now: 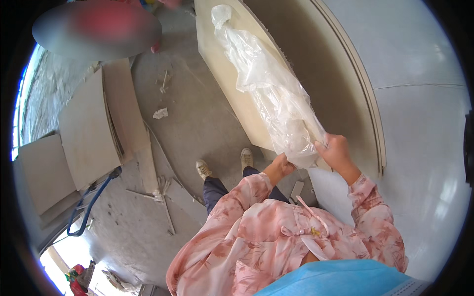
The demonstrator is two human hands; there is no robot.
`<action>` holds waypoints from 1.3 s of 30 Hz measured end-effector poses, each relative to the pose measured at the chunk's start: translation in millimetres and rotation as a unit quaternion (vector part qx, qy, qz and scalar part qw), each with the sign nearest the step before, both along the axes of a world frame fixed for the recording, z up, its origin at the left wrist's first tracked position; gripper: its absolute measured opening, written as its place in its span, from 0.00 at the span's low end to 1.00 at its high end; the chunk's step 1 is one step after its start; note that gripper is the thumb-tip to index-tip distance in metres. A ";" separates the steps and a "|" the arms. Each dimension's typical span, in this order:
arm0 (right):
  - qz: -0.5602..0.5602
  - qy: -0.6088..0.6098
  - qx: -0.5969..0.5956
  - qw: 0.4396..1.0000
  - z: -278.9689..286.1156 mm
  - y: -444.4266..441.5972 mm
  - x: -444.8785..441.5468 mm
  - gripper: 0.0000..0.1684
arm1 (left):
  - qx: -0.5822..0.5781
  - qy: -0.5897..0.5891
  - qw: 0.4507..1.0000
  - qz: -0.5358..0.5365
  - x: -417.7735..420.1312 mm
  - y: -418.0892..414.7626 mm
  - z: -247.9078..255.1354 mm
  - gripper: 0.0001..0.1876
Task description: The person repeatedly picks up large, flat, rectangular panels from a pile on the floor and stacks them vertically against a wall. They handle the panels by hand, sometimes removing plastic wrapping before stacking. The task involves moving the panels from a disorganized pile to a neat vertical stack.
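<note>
A long crumpled sheet of clear plastic film (pixel 255 70) stretches over the face of a pale board (pixel 222 77). My left hand (pixel 282 165) grips the near end of the film at its left corner, with the fingertips partly hidden. On the other corner, my right hand (pixel 335 151) pinches the film between thumb and curled fingers. Between my hands the plastic bunches into folds. The far end of the film lies near the top of the board. Behind this board, larger boards (pixel 329 74) stand on edge by a smooth grey wall panel (pixel 414 122).
Several flat boards (pixel 89 129) lean at the left beside a blue tubular metal frame (pixel 105 188). Scraps, strips and a white crumpled piece (pixel 160 113) litter the concrete floor (pixel 185 100). My shoes (pixel 247 158) stand close to the board's lower edge. A blurred patch covers the upper left.
</note>
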State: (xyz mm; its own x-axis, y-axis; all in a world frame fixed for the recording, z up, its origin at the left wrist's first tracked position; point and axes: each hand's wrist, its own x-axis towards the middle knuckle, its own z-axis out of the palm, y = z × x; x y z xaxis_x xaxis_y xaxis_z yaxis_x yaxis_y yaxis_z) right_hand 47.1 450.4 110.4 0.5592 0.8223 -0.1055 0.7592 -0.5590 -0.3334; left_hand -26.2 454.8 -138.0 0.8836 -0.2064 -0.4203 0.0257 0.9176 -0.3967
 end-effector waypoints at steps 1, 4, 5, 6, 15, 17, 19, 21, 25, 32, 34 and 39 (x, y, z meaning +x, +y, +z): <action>-0.003 -0.003 0.016 1.000 -1.9 0.1 0.9 0.14 | 0.000 0.012 1.000 -0.005 1.8 -1.0 -3.2 0.14; -0.006 -0.034 -0.003 0.999 -2.4 -1.0 4.0 0.15 | -0.004 0.034 0.999 -0.013 6.7 3.9 -2.0 0.14; -0.012 -0.044 -0.005 0.999 -1.1 -2.4 4.2 0.15 | -0.007 0.037 0.999 -0.022 6.1 4.0 1.5 0.14; -0.010 -0.053 -0.002 0.999 -1.7 -2.1 4.6 0.15 | -0.005 0.034 0.999 -0.022 7.8 4.9 -2.2 0.14; -0.027 -0.049 -0.005 0.998 -18.6 -39.0 7.1 0.17 | -0.010 0.015 0.999 -0.030 3.5 -22.6 -22.6 0.12; -0.026 -0.050 -0.009 0.998 -23.3 -45.0 20.2 0.17 | -0.014 0.025 0.999 -0.034 14.8 -31.3 -26.4 0.12; -0.022 -0.046 -0.005 0.999 -23.9 -35.5 34.5 0.17 | -0.007 0.029 0.999 -0.034 26.4 -30.4 -31.7 0.12; -0.007 -0.045 -0.008 0.999 -23.4 -36.9 45.1 0.17 | 0.000 0.022 0.999 -0.027 36.6 -34.5 -30.7 0.12; -0.045 -0.023 -0.025 0.998 -16.3 -39.6 71.6 0.17 | -0.002 0.053 0.997 -0.057 56.3 -30.1 -10.3 0.13; -0.116 -0.095 -0.037 0.988 1.4 -33.7 117.4 0.15 | 0.045 0.052 0.996 -0.065 113.7 -28.0 -4.8 0.13; -0.147 -0.080 -0.068 0.983 -0.9 -49.4 110.4 0.14 | 0.052 0.072 0.994 -0.061 114.2 -38.4 -8.1 0.13; -0.115 -0.096 0.018 0.989 -16.1 -87.0 74.1 0.19 | 0.078 0.031 0.996 -0.031 105.3 -51.2 -1.7 0.08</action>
